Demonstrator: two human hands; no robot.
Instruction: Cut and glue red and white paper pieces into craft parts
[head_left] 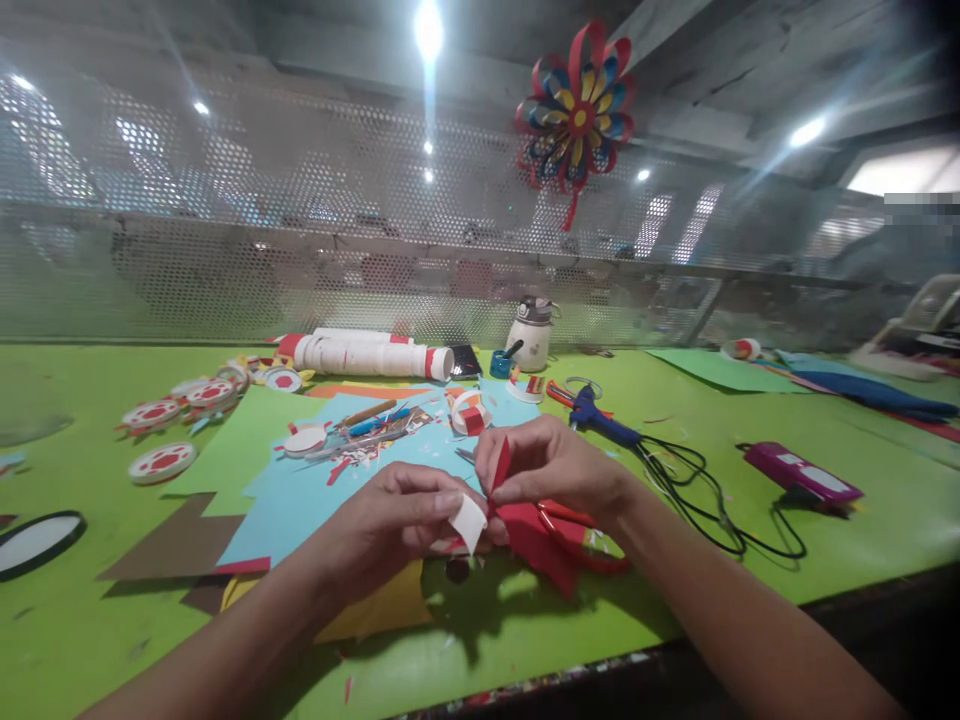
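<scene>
My left hand and my right hand meet over the front of the green table. Both pinch a folded red paper piece that hangs down between them. A small white strip sticks out at the fingertips of my left hand. My right hand's fingers press a red fold upright. Red-handled scissors lie under the red paper.
Light blue, green, brown and yellow paper sheets lie left of my hands. Red-and-white paper discs, white tubes, a white jar, a blue glue gun with black cable and a purple device lie around. A paper pinwheel hangs on the mesh wall.
</scene>
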